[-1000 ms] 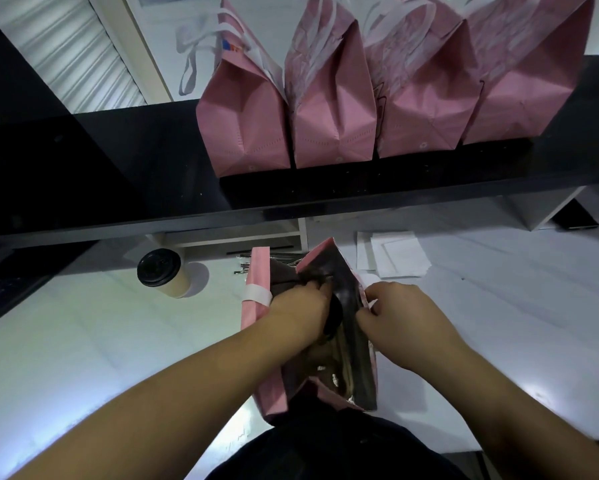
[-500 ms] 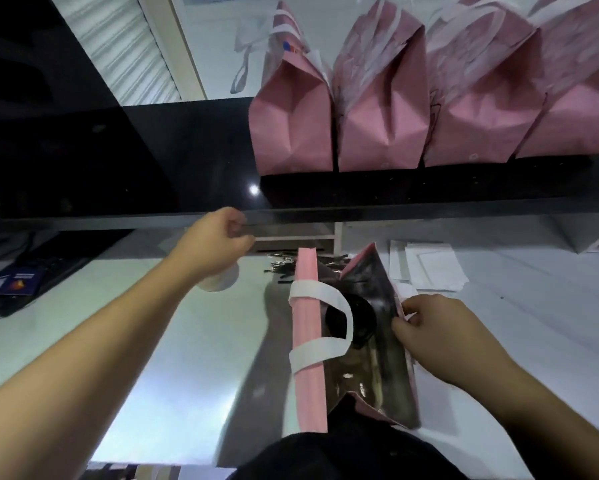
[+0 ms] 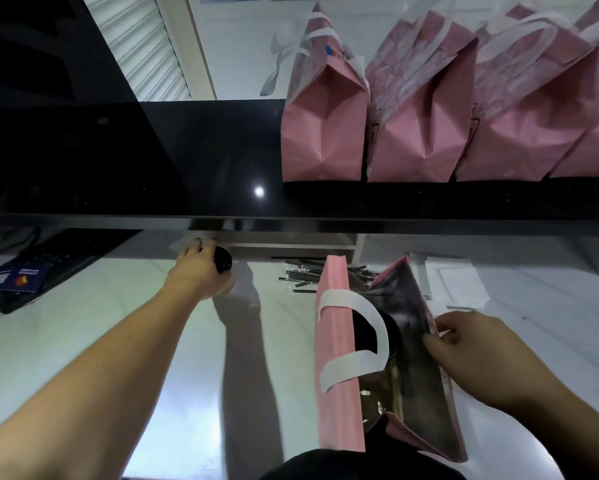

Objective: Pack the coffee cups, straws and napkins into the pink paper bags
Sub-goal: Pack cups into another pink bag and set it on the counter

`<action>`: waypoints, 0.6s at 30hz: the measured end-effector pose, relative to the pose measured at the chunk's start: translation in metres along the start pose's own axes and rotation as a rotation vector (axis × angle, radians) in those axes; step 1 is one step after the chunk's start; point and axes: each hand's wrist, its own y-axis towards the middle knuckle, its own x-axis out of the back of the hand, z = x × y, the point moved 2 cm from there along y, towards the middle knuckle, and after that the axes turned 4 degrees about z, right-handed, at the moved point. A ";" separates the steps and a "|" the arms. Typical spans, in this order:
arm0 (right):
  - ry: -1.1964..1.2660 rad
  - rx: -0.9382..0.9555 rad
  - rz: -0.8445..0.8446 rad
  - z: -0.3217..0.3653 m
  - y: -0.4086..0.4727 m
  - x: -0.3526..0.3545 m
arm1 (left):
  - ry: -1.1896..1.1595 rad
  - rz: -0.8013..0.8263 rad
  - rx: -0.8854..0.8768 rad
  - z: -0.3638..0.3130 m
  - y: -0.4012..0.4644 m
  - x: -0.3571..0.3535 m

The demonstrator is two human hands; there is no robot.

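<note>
On the white desk (image 3: 83, 341), toward its far edge under the black shelf (image 3: 187, 161), our left hand (image 3: 195, 273) is wrapping its fingers around a coffee cup (image 3: 222, 268); the black lid is showing just right of the knuckles, pale cup body below the hand. Cup is standing on the desk, well left of the open pink bag (image 3: 336, 368).

That bag is standing upright near the desk's near edge, mouth open toward us, white handle (image 3: 356, 337) flopping across the opening. Inside it we're seeing the dark lid of another cup (image 3: 388, 332) against the dark lining. Our right hand (image 3: 478, 355) is pinching the bag's right wall at the rim, fingertips curled over the edge, holding the mouth open.

Just behind the bag, a loose pile of black wrapped straws (image 3: 299, 277) is lying on the desk. White napkins (image 3: 453, 282) are sitting flat at the far right, just beyond the right hand.

Up on the black shelf, four pink bags (image 3: 325, 133) are standing in a row, touching side by side, handles up. Far left corner of the desk: a dark keyboard (image 3: 59, 261) with a blue card (image 3: 10, 280) lying on it.
</note>
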 end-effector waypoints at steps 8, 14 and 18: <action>0.000 -0.020 0.007 0.001 0.001 -0.001 | -0.011 -0.002 -0.030 -0.002 -0.008 0.001; 0.025 0.030 -0.002 0.000 0.001 -0.002 | -0.010 -0.086 -0.270 -0.017 -0.053 0.015; 0.057 0.041 -0.001 0.000 -0.002 -0.003 | -0.027 -0.231 -0.492 -0.035 -0.108 0.035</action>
